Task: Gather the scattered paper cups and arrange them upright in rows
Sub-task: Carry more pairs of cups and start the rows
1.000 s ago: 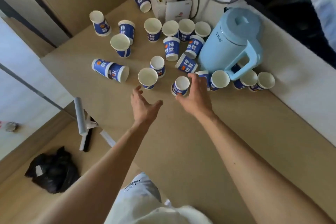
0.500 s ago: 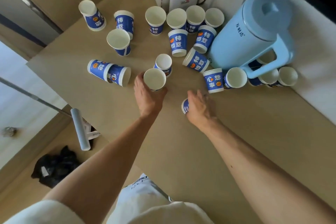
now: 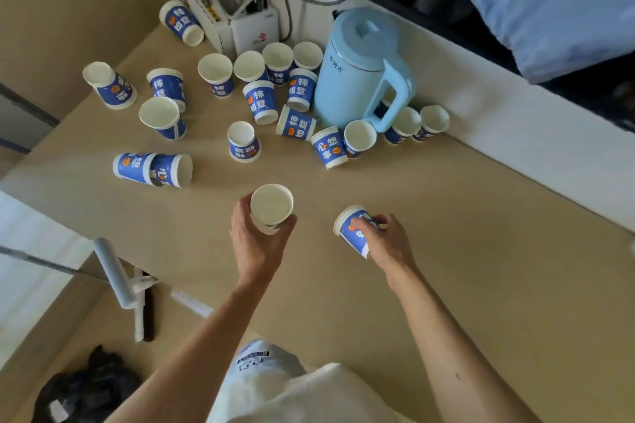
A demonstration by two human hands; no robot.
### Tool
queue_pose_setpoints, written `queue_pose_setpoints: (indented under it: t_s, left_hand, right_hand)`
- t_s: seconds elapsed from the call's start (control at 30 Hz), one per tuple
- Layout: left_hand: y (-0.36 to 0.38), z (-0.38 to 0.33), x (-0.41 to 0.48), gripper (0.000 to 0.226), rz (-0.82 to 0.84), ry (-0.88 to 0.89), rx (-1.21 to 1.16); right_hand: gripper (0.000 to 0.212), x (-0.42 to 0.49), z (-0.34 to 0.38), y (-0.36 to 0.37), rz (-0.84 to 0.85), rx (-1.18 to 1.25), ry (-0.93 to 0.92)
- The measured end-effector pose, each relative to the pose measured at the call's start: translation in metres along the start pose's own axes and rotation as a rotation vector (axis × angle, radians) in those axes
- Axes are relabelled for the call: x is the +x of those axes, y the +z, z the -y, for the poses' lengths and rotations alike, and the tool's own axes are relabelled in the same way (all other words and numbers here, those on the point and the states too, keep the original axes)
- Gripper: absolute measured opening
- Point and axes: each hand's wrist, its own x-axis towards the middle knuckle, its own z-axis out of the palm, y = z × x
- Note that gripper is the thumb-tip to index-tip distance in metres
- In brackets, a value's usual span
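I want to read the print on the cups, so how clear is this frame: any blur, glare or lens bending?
Head view: wide-angle bending bows the table edges; the print is readable on middle cups such as the one beside the blue kettle, softer on the cup in the right hand; bright window light washes out the left edge; no strong glare on the cups.
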Motion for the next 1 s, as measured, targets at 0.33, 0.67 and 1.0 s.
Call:
queue_pose_setpoints:
  t_s: [0.33, 0.67, 1.0]
  left_hand:
    - [0.009, -0.044, -0.126, 0.052, 0.148, 0.134, -0.074]
    - [0.031, -0.087, -0.273, 0.05, 0.361, 0.269, -0.09]
    - [0.089, -0.12, -0.416, 0.051, 0.588, 0.345, -0.149]
  right_hand:
    - [0.071, -0.071, -0.104, -0.083, 0.046, 0.507, -0.056]
    - [0.054, -0.144, -0.223, -0.186, -0.057, 0.803, -0.216]
    - [0.065, -0.198, -0.348, -0.282, -0.297, 0.945, -0.241]
